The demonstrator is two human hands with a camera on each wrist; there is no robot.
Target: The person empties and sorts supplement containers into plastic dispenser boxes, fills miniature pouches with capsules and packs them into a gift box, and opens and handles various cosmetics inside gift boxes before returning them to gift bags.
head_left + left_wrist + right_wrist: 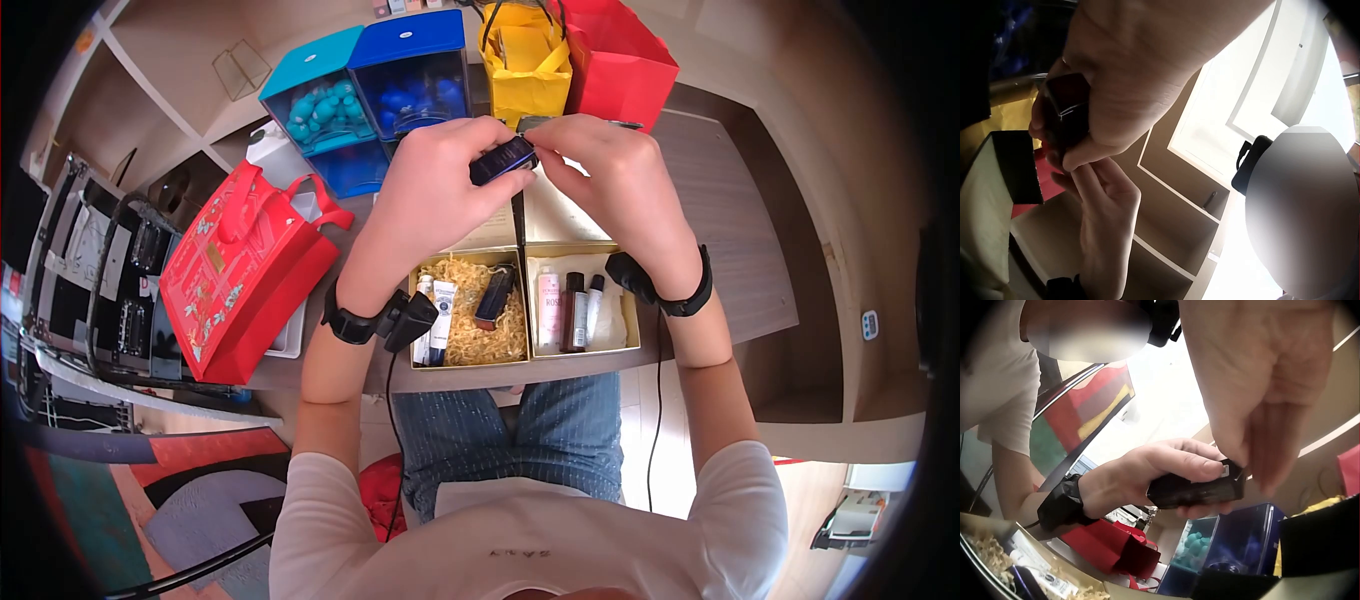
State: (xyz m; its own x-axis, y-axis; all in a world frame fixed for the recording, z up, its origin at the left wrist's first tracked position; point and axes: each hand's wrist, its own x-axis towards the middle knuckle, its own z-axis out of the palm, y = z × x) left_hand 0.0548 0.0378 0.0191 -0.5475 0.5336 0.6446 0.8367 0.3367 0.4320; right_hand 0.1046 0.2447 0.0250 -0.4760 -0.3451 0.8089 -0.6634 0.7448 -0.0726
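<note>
My left hand (pixel 440 185) grips a small dark carton (pixel 503 160) along its sides, raised above the table. At the carton's end, the thumb and fingertips of my right hand (pixel 612 165) pinch close to its edge. The right wrist view shows the carton (pixel 1197 490) lying across the left palm, its end corner at the right fingertips. Below the hands stands an open gift box (pixel 527 300) with two compartments. Its left side holds shredded paper filler (pixel 465 335), white tubes (pixel 440 320) and a dark item (pixel 495 295). On the right, a pink bottle (pixel 550 305) and a brown bottle (pixel 574 315) lie on white paper.
A red gift bag (pixel 245 280) leans at the table's left. Behind the hands are a teal drawer box (pixel 325 100), a blue one (pixel 410 75), a yellow bag (pixel 525 70) and a red paper bag (pixel 615 65). Bare tabletop (pixel 735 250) shows at the right.
</note>
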